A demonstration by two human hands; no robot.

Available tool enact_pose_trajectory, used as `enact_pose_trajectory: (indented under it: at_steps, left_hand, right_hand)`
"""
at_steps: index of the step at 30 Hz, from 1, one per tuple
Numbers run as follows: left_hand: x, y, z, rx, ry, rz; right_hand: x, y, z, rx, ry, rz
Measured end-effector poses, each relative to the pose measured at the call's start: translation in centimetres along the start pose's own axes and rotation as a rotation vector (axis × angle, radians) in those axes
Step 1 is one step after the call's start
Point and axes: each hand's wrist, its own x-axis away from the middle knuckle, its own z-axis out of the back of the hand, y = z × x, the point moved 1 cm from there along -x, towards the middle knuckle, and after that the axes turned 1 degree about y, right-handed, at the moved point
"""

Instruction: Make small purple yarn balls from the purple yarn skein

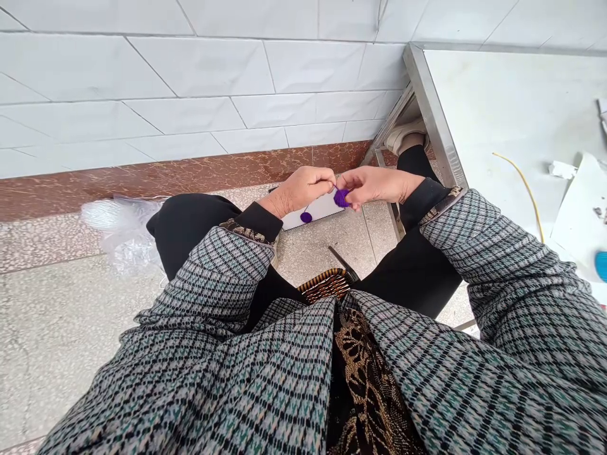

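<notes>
Between the fingers of my right hand is a small bundle of purple yarn, its wound strands visible. My left hand is closed in a pinch on a thin strand of that yarn, which spans the short gap between both hands. Below my left hand is a round purple piece, with a thin thread running up from it towards that hand. It shows against a white board low down between my knees; I cannot tell whether it hangs or rests there.
A metal-edged white table stands at the right, bearing a yellow cord, white paper and a blue roll. Clear plastic bags lie on the floor at left. A woven seat edge shows beneath me. A tiled wall rises ahead.
</notes>
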Motion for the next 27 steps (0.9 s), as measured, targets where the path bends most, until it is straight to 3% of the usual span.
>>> enact_pose_trajectory:
  at_steps: [4,7,10,14,17,19,22,25,27]
  left_hand:
    - [-0.4,-0.7,0.0,0.023,0.046,0.061]
    - [-0.5,-0.5,-0.4,0.026,0.001,0.064]
    - [-0.2,0.2,-0.8,0.027,-0.127,-0.002]
    - [0.2,1.0,-1.2,0.006,-0.248,-0.072]
    - [0.3,1.0,-0.9,-0.011,-0.153,-0.081]
    - [0.2,0.6,-0.5,-0.033,-0.022,-0.060]
    - [-0.4,-0.7,0.0,-0.082,0.133,0.006]
    - [-0.8,-1.8,-0.1,-0.128,0.165,0.067]
    - [-0.8,-2.0,-0.5,-0.136,0.096,0.058]
  right_hand:
    - [0.1,-0.6,0.5,-0.287,0.103,0.145]
    - [-0.1,-0.7,0.8,-0.401,0.243,0.224]
    - [-0.5,-0.4,1.1,-0.425,0.374,0.246]
    - [-1.0,0.4,1.2,-0.289,0.432,0.211]
    - [-1.1,1.0,1.0,-0.036,0.366,0.073]
    - [-0.8,1.1,0.6,0.106,0.210,-0.029]
    - [-0.3,0.4,0.0,0.031,0.042,-0.040]
    - [-0.1,-0.4,0.3,-0.259,0.160,0.102]
    - [-0.2,-0.6,0.8,-0.408,0.271,0.201]
